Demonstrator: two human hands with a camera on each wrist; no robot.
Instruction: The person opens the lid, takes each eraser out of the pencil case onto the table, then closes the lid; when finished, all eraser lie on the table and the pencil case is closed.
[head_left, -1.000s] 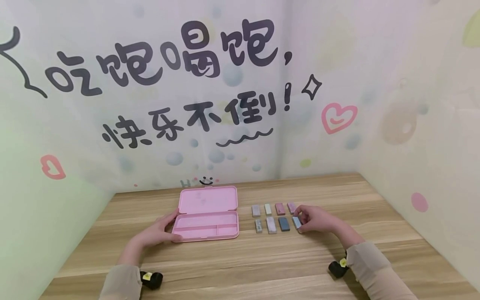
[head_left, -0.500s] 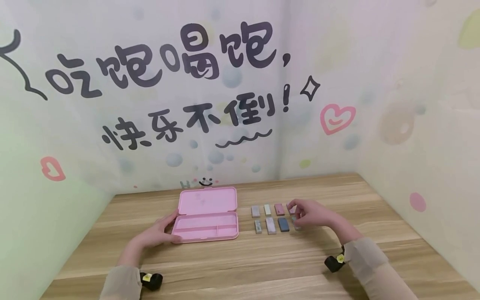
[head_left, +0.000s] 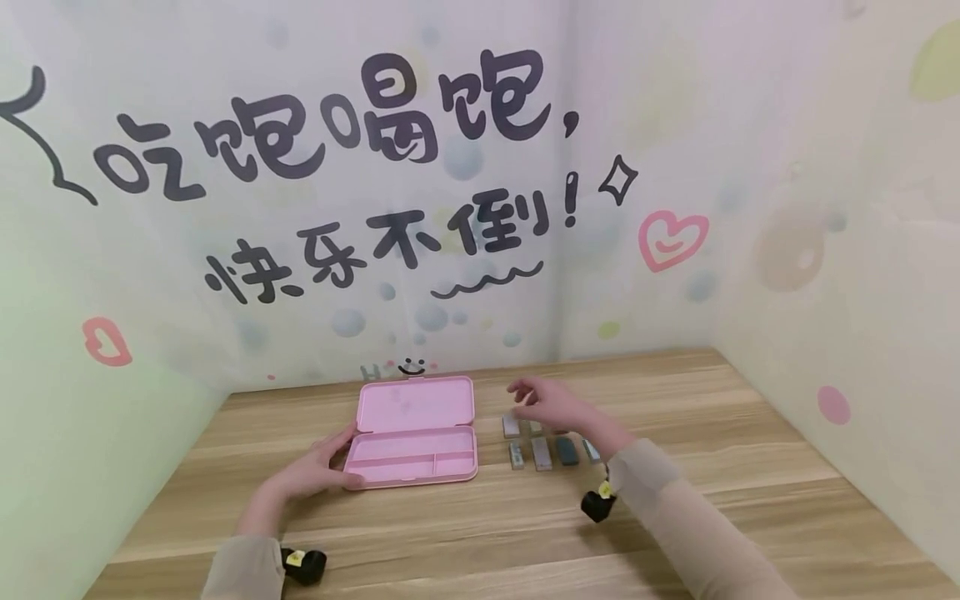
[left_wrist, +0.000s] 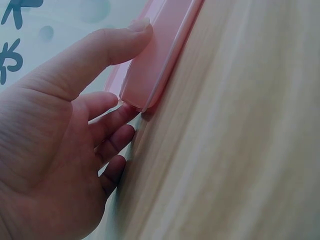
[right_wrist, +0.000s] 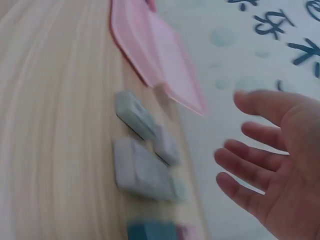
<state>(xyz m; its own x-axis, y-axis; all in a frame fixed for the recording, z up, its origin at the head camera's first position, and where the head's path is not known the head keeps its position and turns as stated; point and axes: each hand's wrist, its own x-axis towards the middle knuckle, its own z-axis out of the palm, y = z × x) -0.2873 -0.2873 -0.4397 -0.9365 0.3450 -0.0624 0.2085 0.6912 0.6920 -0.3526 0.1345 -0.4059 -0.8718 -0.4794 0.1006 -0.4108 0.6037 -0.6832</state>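
Note:
A pink pencil case [head_left: 416,406] lies open on the wooden table, its lid folded back and its divided tray facing up. My left hand [head_left: 311,472] holds the tray's left end. In the left wrist view the thumb lies over the case [left_wrist: 160,60] and the fingertips meet its corner. Right of the case, small rectangular blocks stand in two rows: a dark blue one [head_left: 567,452], a pale mauve one [head_left: 542,455] and a grey-green one [head_left: 517,456] among the front ones. Above the rows hovers my right hand [head_left: 551,404], holding nothing, fingers loosely bent; it hides part of the back row.
Wooden tabletop [head_left: 450,542] stretches in front of the case and blocks. A printed wall cloth [head_left: 480,333] rises behind the table's back edge. Each wrist carries a small black camera, such as the right camera [head_left: 597,505].
My right hand has let go of the pale blue block at the front row's right end, lifted and moved left over the back row. My left hand stays on the pencil case.

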